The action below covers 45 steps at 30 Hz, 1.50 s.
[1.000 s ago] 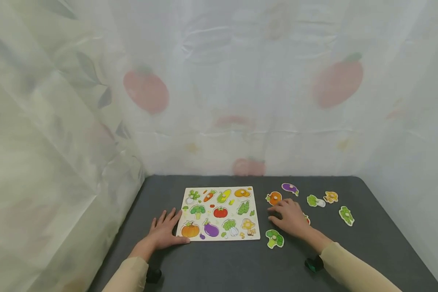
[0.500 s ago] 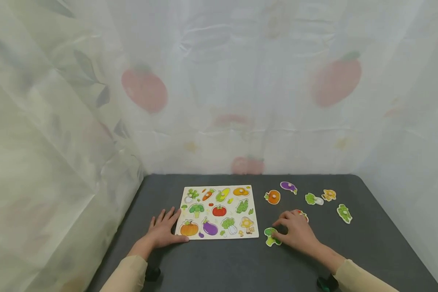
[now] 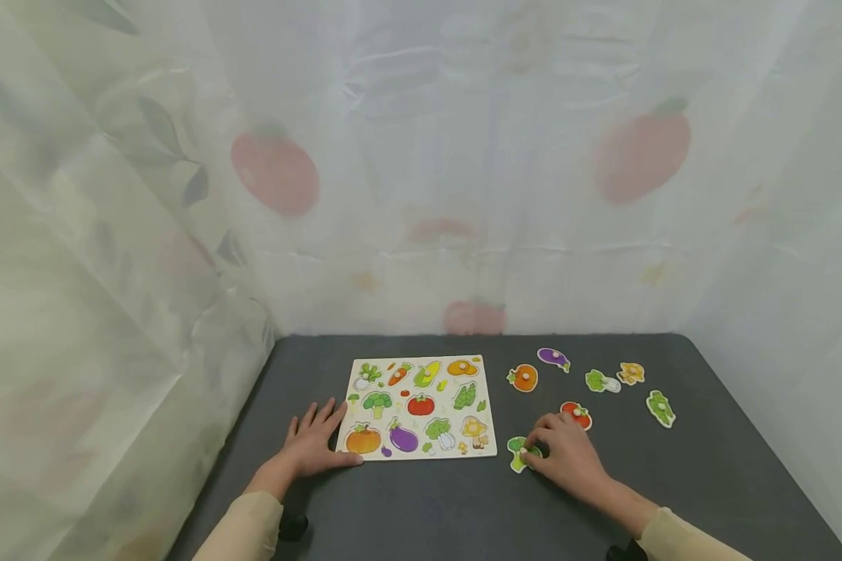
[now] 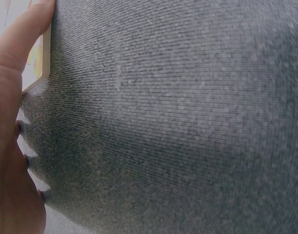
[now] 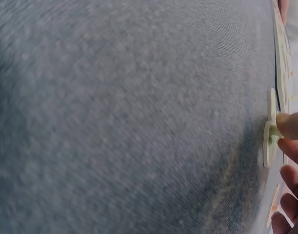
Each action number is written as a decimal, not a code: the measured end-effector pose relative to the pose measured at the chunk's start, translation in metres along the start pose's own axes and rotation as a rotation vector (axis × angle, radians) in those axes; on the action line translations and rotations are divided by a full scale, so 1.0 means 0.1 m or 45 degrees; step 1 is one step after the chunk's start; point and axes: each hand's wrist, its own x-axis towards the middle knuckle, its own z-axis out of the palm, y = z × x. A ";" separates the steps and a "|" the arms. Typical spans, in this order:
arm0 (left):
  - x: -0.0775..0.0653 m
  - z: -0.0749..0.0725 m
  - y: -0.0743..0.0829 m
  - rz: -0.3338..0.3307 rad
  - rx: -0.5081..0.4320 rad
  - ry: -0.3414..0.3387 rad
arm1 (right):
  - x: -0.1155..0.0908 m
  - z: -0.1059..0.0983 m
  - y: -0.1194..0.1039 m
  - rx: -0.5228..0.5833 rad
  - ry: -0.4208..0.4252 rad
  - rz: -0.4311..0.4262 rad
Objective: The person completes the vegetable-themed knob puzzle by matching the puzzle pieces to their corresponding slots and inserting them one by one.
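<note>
The wooden vegetable puzzle board (image 3: 421,455) lies flat on the dark table. My left hand (image 3: 309,449) rests at its left side, fingers spread, the thumb along the near left corner; the left wrist view shows that thumb (image 4: 22,36) over the board's edge. Right of the board, my right hand (image 3: 568,456) pinches the knob of a broccoli puzzle piece (image 3: 515,446) between thumb and index finger. In the right wrist view the piece (image 5: 267,146) appears edge-on, close to the cloth. Just beyond the right knuckles sits a tomato piece (image 3: 581,419), partly covered by the hand.
Other knobbed pieces lie farther back on the right: an orange pumpkin-like one (image 3: 525,378), an eggplant (image 3: 553,358), a bok choy (image 3: 596,381), a mushroom (image 3: 631,373) and a green one (image 3: 660,409). Printed curtains (image 3: 393,156) hang behind the table and along both sides.
My right hand has come nearer from beside the orange piece to the broccoli piece, and its thumb and index finger have closed on the knob. The left hand has stayed put.
</note>
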 end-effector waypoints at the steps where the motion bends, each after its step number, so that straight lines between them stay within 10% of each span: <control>1: 0.00 0.00 0.00 -0.001 -0.002 -0.001 | 0.00 0.01 0.00 -0.005 0.006 -0.001; 45: -0.04 0.02 0.01 0.044 -0.038 0.057 | 0.23 -0.03 0.03 0.193 -0.023 0.024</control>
